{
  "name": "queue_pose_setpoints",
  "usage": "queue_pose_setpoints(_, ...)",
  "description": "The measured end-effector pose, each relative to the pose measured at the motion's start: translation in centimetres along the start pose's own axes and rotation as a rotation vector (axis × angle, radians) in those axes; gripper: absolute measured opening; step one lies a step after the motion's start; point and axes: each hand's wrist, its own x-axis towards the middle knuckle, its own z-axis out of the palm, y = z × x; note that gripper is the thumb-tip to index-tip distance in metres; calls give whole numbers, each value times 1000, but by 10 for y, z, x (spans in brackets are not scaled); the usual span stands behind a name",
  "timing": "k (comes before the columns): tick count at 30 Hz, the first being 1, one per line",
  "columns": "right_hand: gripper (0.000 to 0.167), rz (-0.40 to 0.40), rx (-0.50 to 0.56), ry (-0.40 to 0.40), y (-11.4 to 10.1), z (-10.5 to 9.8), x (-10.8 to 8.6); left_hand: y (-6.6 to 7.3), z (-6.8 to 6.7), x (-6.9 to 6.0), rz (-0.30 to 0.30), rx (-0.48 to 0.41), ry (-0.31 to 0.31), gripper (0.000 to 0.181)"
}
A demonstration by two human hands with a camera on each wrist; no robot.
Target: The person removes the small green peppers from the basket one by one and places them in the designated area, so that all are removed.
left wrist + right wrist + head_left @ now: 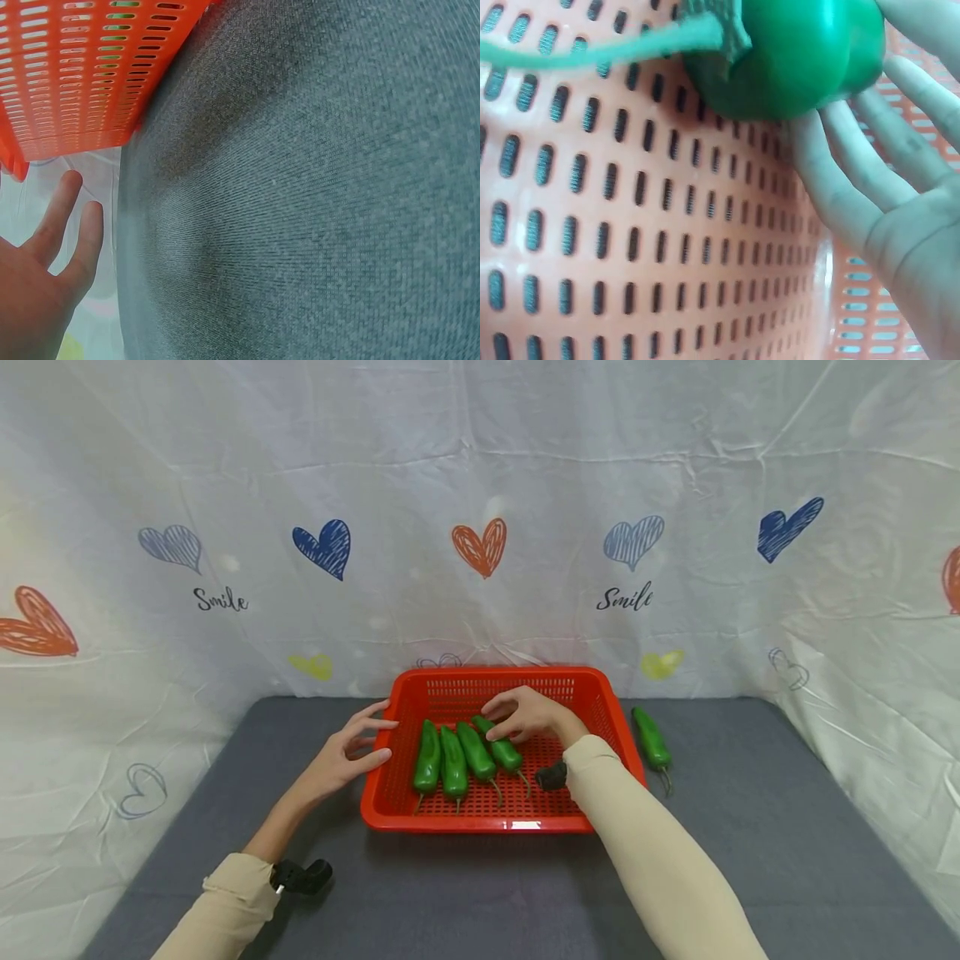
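Note:
A red perforated basket (480,823) holds several green peppers (453,764) lying side by side, stems toward the near rim. My right hand (528,714) is inside it, thumb and fingers around the upper part of the rightmost pepper (506,757). In the right wrist view, the fingers of that hand (900,187) lie against the pepper (802,52), whose stem points left. My left hand (337,764) is at the basket's left rim with fingers spread. Two fingers of the left hand (45,277) show beside the basket wall (67,82) in the left wrist view.
Another green pepper (651,739) lies on the grey tabletop (750,827) to the right, outside the basket. Behind the table hangs a white cloth (555,460) printed with hearts and writing; it also flanks both sides.

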Motion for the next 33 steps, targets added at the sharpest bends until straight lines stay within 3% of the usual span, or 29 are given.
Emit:
queue_pose_setpoints(9,52,-31,51,-19,-11,-7,-4,-3,0,0,3,-24,-9,45)
queue_pose_setpoints(24,51,-44,317,-15,-37,-14,-19,-1,-1,0,15,3,-3,44)
queue_pose_setpoints(33,52,-59,361,14,-51,-19,-28,1,0,0,20,3,-5,44)
